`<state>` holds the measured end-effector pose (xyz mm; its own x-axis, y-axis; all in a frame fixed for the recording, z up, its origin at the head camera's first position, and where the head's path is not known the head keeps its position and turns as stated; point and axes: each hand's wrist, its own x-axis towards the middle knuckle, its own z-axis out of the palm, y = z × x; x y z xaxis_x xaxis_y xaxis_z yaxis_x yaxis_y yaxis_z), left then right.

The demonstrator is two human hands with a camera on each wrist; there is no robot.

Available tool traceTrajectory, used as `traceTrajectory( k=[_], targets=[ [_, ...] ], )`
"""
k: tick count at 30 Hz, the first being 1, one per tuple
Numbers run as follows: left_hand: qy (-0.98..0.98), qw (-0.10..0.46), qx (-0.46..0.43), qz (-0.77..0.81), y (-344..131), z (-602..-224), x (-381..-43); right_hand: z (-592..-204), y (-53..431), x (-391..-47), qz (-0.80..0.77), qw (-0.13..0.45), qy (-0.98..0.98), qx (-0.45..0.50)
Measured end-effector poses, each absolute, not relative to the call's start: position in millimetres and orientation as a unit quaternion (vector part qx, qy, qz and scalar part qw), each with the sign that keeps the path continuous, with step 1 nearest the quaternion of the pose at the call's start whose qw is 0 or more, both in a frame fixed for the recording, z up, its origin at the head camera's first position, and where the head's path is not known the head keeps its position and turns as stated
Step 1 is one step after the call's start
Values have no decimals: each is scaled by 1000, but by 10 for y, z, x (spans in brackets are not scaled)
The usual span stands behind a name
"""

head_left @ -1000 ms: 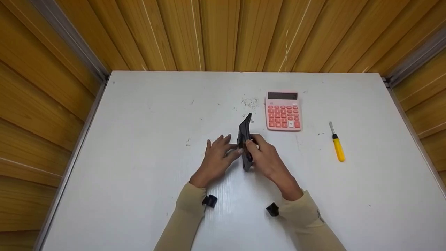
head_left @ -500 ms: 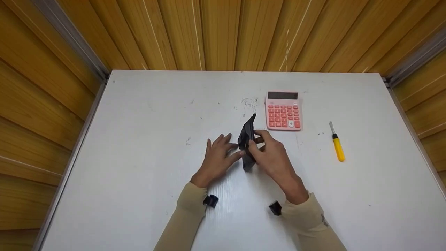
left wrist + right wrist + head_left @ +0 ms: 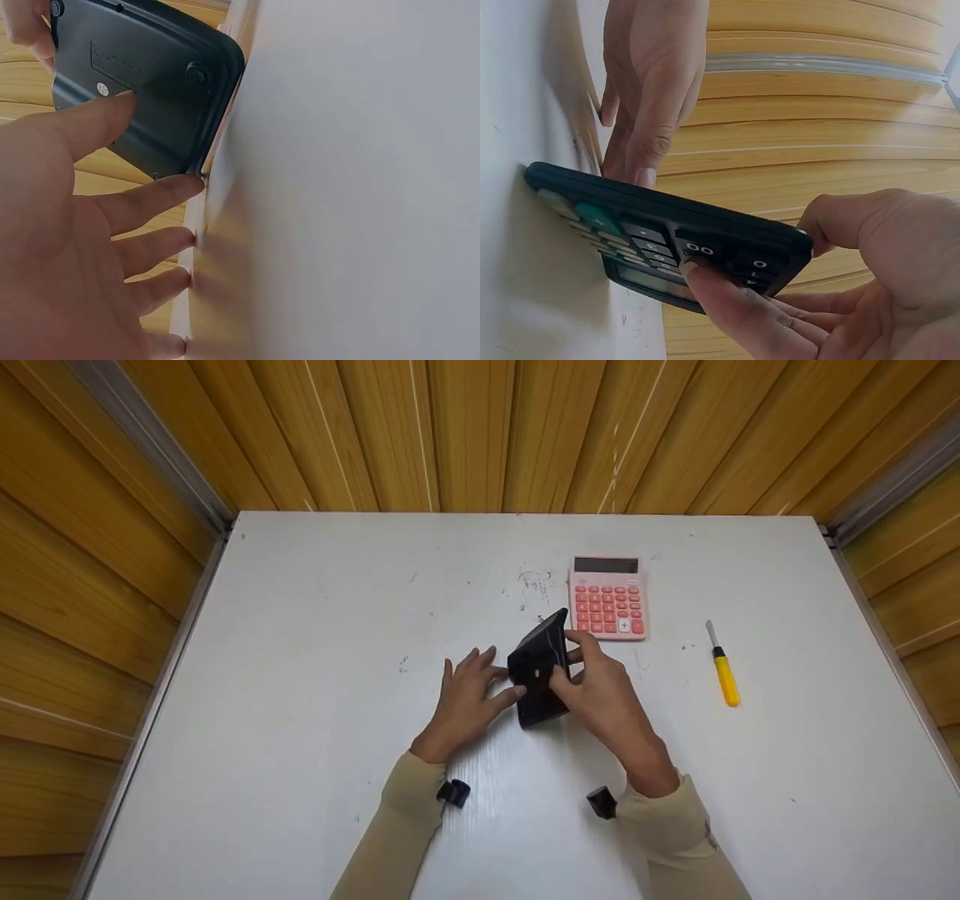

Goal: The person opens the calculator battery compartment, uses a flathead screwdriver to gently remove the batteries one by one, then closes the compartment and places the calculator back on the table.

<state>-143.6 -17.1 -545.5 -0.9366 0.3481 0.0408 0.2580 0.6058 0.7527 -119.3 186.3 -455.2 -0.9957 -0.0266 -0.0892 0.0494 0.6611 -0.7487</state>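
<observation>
A black calculator (image 3: 537, 646) stands tilted on one long edge on the white table, its back turned to the left. My right hand (image 3: 606, 690) grips its raised edge, thumb on the back and fingers on the key side. In the right wrist view, dark keys and a green one show on the calculator (image 3: 649, 204), near a fingertip. My left hand (image 3: 469, 696) lies spread on the table beside the lower edge. In the left wrist view its index fingertip meets the calculator's corner, and the thumb lies over the back; I cannot tell whether the thumb touches.
A pink calculator (image 3: 608, 600) lies face up just beyond the black one. Farther right is a screwdriver (image 3: 724, 675) with a yellow handle. Wood-look panels (image 3: 472, 435) rise behind the table (image 3: 300, 660). Black wrist devices (image 3: 454, 793) sit at both cuffs.
The black calculator has leaned over to the right, so more of its back shows from above. My right hand has moved right with it, while the left hand has stayed nearly still.
</observation>
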Motion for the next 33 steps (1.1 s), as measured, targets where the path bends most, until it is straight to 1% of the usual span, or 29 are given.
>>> traceTrajectory(
  k=[4, 11, 15, 26, 33],
  targets=[
    [891, 52, 164, 419, -166, -5463, -1434, -4562, 1873, -1194, -377, 40, 925, 8],
    [894, 50, 160, 415, -168, -5465, -1431, -4592, 1859, -1168, -302, 1, 953, -18],
    [896, 52, 160, 412, -171, -5475, -1433, -4620, 1865, -1162, -279, -10, 960, -29],
    [910, 56, 146, 385, -167, -5425, -1415, -4653, 1880, -1158, -239, -5, 970, -33],
    [927, 87, 130, 342, -157, -5304, -1368, -4693, 1852, -1156, -200, 5, 979, -32]
  ],
)
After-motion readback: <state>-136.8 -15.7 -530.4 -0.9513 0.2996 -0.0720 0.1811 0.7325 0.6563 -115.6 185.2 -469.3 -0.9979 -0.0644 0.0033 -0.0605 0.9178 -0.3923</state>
